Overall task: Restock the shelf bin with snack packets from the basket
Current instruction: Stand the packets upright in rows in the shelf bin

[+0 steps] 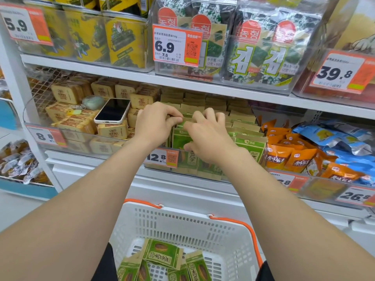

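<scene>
In the twelve-o'clock clear plastic shelf bin point(203, 169), left hand point(156, 123) and right hand point(208, 138) pinch-seat a green paper snack packet point(181, 126); the six-o'clock white plastic basket point(182, 211) likely comes next.

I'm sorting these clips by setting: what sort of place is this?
Probably a shop's snack aisle: white shelves hold bins of packaged snacks, orange price tags hang on their fronts, and a shopping basket sits below.

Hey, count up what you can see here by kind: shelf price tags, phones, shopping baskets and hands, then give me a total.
Price tags: 7
Phone: 1
Basket: 1
Hands, left hand and right hand: 2
Total: 11
</scene>
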`<action>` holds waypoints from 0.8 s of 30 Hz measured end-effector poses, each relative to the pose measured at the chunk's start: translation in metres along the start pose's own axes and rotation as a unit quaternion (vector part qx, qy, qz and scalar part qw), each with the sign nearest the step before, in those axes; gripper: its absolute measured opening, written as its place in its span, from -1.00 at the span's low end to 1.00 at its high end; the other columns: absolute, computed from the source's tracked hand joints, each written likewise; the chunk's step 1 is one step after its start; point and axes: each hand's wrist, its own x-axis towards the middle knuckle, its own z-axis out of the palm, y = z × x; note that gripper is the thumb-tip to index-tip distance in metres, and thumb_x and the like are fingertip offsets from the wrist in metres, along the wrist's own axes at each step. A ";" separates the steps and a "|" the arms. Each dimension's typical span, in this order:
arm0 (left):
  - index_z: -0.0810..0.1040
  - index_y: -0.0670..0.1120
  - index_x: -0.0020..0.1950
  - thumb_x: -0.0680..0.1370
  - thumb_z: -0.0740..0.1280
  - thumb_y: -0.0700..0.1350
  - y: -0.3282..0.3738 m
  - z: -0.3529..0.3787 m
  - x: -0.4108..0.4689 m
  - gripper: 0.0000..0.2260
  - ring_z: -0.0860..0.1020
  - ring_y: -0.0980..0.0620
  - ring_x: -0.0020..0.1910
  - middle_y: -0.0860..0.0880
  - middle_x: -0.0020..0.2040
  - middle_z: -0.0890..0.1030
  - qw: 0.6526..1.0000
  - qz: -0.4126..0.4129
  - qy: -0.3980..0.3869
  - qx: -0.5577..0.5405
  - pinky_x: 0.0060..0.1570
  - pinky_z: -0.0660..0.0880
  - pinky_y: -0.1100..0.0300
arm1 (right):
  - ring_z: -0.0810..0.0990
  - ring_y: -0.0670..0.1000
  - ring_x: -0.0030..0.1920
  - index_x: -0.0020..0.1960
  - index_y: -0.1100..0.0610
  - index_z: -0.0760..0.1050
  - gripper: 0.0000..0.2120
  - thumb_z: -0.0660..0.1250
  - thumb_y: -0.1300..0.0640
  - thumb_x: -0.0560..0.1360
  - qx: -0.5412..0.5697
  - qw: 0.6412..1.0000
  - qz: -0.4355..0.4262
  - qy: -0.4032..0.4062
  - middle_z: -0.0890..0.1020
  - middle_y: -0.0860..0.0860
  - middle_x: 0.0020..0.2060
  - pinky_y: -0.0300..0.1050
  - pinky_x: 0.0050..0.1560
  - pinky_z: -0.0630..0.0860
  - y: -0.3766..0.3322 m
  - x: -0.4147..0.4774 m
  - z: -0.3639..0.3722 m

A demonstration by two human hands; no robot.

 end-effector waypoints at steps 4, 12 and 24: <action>0.74 0.17 0.09 0.67 0.39 0.03 0.002 -0.002 0.000 -0.87 0.59 -0.04 0.25 0.16 0.11 0.72 1.000 0.008 -0.020 0.022 0.37 0.38 -0.22 | 0.48 0.12 0.19 0.44 -0.09 0.43 -0.54 0.42 -0.10 0.58 0.064 0.993 0.061 0.075 0.51 0.00 0.19 0.17 0.23 0.31 0.014 -0.003 -0.003; 0.59 0.03 0.39 0.71 0.20 -0.24 0.018 -0.004 -0.029 -0.67 0.38 -0.09 0.35 0.01 0.33 0.57 0.994 0.068 0.003 0.085 0.34 0.32 -0.08 | 0.25 0.25 0.52 0.63 0.14 0.19 -0.38 0.12 0.01 0.59 0.042 0.995 0.085 0.032 0.34 0.19 0.50 0.25 0.54 0.16 -0.002 -0.017 0.010; 0.54 -0.01 0.11 0.63 0.23 -0.16 0.049 -0.003 -0.102 -0.87 0.59 -0.17 -0.01 -0.06 0.00 0.65 0.962 0.106 -0.167 0.191 -0.15 0.49 -0.01 | 0.54 0.16 0.13 0.22 0.16 0.61 -0.68 0.28 0.21 0.50 0.074 0.982 0.118 0.131 0.64 0.08 0.08 0.08 0.19 0.48 -0.010 -0.087 -0.012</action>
